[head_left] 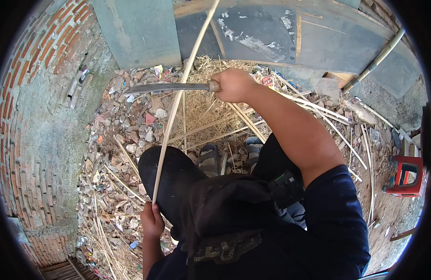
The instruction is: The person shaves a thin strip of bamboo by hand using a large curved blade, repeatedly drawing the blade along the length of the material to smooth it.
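A long pale strip, apparently bamboo (168, 128), slants from beside my left thigh up past the top edge. My left hand (152, 219) grips its lower end. In my right hand (235, 86), stretched out in front, is the wooden handle of a machete (171, 87). Its long blade points left and crosses the strip; I cannot tell whether the edge touches it. Beneath the blade and my right hand lies a heap of pale shavings (207, 109), just ahead of my sandalled feet (208, 159).
Rubble and litter (131, 121) cover the ground. Several cut strips (318, 107) lie on both sides. A brick wall (43, 135) rises at left, dark panels (257, 35) stand ahead, and a pole (376, 60) leans there. At right sits a red plastic stool (406, 176).
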`<state>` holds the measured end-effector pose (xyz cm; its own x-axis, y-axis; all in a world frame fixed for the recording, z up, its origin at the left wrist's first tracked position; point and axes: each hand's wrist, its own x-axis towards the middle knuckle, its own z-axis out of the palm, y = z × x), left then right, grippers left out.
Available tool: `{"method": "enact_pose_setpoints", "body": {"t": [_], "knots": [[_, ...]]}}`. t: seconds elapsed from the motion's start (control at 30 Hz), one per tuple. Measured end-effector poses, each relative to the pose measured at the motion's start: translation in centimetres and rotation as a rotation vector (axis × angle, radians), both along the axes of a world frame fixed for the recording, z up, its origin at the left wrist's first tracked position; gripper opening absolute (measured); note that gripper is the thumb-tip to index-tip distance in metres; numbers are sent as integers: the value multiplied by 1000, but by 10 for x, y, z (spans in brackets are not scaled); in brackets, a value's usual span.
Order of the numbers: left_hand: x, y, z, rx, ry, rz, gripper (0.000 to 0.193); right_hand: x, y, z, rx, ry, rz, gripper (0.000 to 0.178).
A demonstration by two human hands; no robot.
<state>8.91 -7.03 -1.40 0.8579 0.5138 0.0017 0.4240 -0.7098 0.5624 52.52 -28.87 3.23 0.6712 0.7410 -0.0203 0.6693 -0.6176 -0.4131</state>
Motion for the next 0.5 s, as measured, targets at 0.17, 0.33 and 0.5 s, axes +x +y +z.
{"method": "enact_pose_setpoints", "body": {"t": [0.17, 0.33, 0.5], "knots": [[-1, -3, 5, 25, 53, 27, 34, -33, 15, 29, -129, -92, 185, 16], [3, -5, 6, 78, 46, 19, 32, -4, 5, 13, -220, 54, 119, 18], [-3, -3, 6, 137, 53, 17, 31, -17, 8, 13, -108, -49, 68, 21]]}}
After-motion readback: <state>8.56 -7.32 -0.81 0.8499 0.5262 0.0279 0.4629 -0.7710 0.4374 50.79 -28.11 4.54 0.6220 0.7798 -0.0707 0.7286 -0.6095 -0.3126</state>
